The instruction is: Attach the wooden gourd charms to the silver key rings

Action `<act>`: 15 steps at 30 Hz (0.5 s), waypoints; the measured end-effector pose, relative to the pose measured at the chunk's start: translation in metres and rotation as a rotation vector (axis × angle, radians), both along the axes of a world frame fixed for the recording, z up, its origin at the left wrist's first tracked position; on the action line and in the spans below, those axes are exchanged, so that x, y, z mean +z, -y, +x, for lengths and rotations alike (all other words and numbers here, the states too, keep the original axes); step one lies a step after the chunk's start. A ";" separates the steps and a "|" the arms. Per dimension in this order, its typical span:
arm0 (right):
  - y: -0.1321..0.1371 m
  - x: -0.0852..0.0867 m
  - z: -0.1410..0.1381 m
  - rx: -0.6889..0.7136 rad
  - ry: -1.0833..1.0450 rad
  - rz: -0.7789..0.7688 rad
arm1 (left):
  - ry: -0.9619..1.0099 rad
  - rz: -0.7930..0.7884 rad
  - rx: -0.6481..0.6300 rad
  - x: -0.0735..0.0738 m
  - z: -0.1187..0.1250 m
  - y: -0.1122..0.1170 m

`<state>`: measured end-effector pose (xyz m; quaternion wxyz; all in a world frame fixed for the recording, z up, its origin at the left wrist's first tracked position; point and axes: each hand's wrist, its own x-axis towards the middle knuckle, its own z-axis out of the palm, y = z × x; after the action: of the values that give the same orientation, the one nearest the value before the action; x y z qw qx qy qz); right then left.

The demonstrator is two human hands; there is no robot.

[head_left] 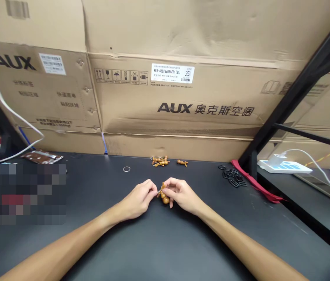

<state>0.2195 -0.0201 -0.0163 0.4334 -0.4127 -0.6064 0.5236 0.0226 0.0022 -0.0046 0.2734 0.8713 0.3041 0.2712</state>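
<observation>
Your right grip (184, 196) holds an amber gourd charm (165, 199), about midway between the left and right edges of the surface (159, 249). Your left grip (139, 200) is pinched narrow beside it; what it pinches is too small to tell. Nearer the far edge lie a loose ring (124, 169), a charm cluster (162, 161) and a single charm (179, 161). Cardboard boxes (182, 127) wall off that edge; black links (233, 176) and a red strap (254, 182) lie toward the far right corner, near a black frame (255, 145).

Room over near tabletop (165, 246); cardboard (182, 95) blocks rear, black frame (270, 123) right.
</observation>
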 end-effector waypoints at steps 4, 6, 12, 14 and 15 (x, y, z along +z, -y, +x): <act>0.000 0.001 0.001 -0.008 0.022 0.000 | -0.003 -0.011 -0.013 0.000 0.000 0.000; 0.001 0.002 0.001 -0.003 0.030 -0.006 | -0.008 -0.019 0.004 0.001 0.000 0.000; 0.004 0.006 -0.001 -0.002 0.061 0.009 | -0.015 -0.028 0.022 0.002 0.001 0.001; 0.005 0.005 -0.001 -0.001 0.067 0.017 | -0.016 -0.024 0.013 0.002 0.001 0.001; 0.005 0.005 -0.001 -0.004 0.073 0.018 | -0.018 -0.022 0.009 0.002 0.001 0.001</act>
<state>0.2180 -0.0246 -0.0116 0.4160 -0.4288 -0.6257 0.5016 0.0231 0.0012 -0.0027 0.2792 0.8692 0.3134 0.2613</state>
